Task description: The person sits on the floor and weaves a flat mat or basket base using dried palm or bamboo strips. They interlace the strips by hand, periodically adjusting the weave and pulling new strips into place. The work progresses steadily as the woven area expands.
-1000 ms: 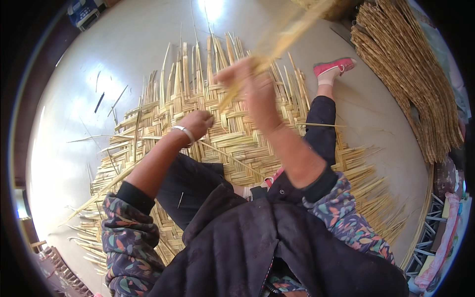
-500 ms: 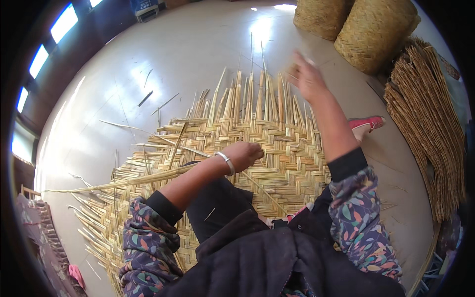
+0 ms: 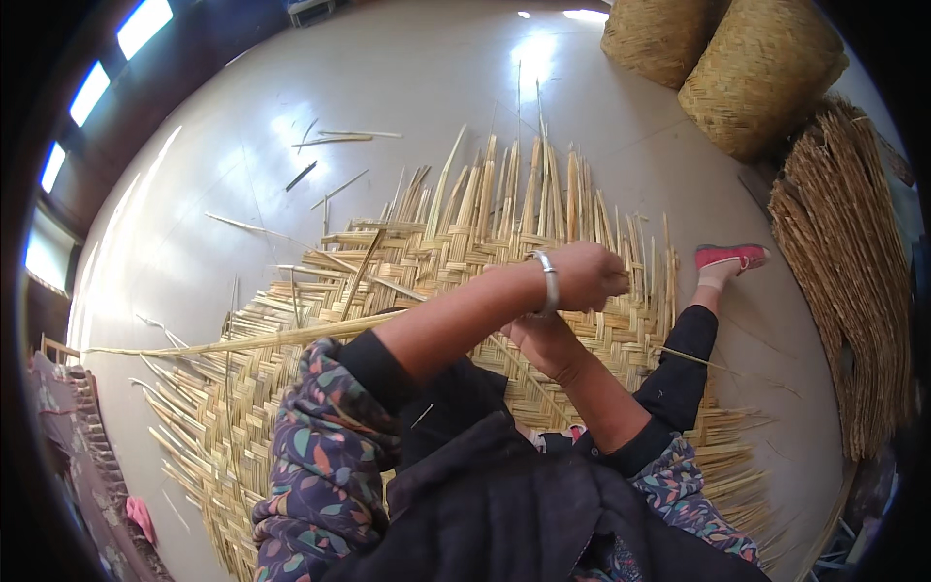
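A large half-woven mat of pale, split reed strips (image 3: 427, 262) spreads under my legs, its loose ends fanning out at the far and left sides. Above its right half is my left hand (image 3: 590, 276), with a silver bracelet at the wrist and the fingers curled closed; what they hold, if anything, is hidden. My right hand (image 3: 538, 339) crosses beneath the left wrist, low over the weave. The left forearm covers most of its fingers. A long bundle of strips (image 3: 252, 339) runs from the floor at left across the mat and passes behind my left forearm.
Cut reed pieces (image 3: 335, 140) lie on the floor beyond the mat. At the far right stand two woven rolls (image 3: 761, 78), with a tall stack of brown stalks (image 3: 844, 281) nearer. My foot in a red shoe (image 3: 732, 258) rests right of the mat. A fringed cloth (image 3: 82, 456) hangs at left.
My right hand has come down from beyond the mat's far edge to beneath my left wrist. The left hand has moved right and slightly up. More pale pieces lie on the far floor.
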A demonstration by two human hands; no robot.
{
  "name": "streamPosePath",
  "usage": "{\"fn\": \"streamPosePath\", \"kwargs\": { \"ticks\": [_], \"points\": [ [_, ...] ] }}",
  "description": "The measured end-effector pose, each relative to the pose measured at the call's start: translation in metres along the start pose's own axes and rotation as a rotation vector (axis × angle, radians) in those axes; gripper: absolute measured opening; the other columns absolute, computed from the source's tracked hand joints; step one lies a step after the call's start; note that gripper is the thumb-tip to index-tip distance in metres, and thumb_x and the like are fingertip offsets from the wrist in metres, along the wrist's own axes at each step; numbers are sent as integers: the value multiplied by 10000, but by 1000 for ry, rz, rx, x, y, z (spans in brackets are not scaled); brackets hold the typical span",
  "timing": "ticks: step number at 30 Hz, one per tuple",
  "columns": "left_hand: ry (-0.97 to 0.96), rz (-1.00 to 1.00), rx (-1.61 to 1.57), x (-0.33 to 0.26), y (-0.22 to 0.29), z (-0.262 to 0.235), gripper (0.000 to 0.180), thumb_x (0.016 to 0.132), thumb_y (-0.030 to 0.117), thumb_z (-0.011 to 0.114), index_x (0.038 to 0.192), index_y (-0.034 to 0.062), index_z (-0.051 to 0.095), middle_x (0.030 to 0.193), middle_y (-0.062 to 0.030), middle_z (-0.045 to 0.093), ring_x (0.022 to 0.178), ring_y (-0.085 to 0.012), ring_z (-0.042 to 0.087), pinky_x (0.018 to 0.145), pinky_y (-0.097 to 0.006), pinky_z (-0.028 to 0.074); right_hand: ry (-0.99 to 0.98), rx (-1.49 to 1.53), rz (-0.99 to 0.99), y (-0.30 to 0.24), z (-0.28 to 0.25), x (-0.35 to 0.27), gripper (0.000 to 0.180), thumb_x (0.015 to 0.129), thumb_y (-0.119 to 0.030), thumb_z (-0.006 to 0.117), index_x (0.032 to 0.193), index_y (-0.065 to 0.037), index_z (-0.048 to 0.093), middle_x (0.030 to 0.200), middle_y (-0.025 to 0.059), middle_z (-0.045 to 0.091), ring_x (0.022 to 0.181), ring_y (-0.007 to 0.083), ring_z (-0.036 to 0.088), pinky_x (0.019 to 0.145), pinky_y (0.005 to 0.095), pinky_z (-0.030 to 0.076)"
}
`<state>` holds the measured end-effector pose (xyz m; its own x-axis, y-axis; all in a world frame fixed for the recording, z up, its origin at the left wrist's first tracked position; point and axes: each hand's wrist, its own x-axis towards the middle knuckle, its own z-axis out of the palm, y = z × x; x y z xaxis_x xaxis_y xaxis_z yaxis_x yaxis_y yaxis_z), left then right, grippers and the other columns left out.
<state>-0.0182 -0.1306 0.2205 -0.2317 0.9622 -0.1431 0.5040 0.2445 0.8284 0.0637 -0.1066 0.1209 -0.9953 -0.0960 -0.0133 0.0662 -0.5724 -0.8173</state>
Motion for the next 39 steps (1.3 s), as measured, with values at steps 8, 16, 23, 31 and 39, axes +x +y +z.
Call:
{"fn": "streamPosePath", "kwargs": {
  "ticks": [8,16,23,31,39],
  "points": [
    [258,-145,112,-12,-65,-51,534,902,445,487,1153,-23,548,1054,-167,615,956,-242,578,879,-338,428,237,41,-107,-39,-45,-8,327,932,-218,497,1203,-36,482,1087,128,594,1006,224,596,895,371,490],
    [-114,-521,-204,-97,-136,-63,510,900,482,478,870,1,644,681,-73,624,608,-145,609,599,-275,505,350,181,-201,-60,-100,-24,208,916,-206,525,1064,-64,559,1032,155,620,979,232,610,858,364,520],
    [115,-513,628,-45,-78,-81,207,836,250,614,787,58,675,585,-45,602,515,-147,575,524,-279,479,535,301,-222,-35,-122,-30,232,913,-235,540,1072,-67,557,1048,94,585,981,211,584,859,361,511],
    [-40,-482,214,-1,-146,-77,156,780,163,687,784,10,661,661,-28,614,623,-94,555,613,-262,466,551,332,-197,-43,-160,-25,206,912,-219,542,1041,-64,581,993,89,613,943,205,599,835,355,517],
    [-155,-479,-32,11,-174,-69,217,803,213,672,792,-2,649,630,11,541,596,-73,487,559,-260,420,641,221,-34,-48,-199,-10,234,855,-262,634,984,-69,608,906,55,639,823,167,624,709,290,539]
  ]
}}
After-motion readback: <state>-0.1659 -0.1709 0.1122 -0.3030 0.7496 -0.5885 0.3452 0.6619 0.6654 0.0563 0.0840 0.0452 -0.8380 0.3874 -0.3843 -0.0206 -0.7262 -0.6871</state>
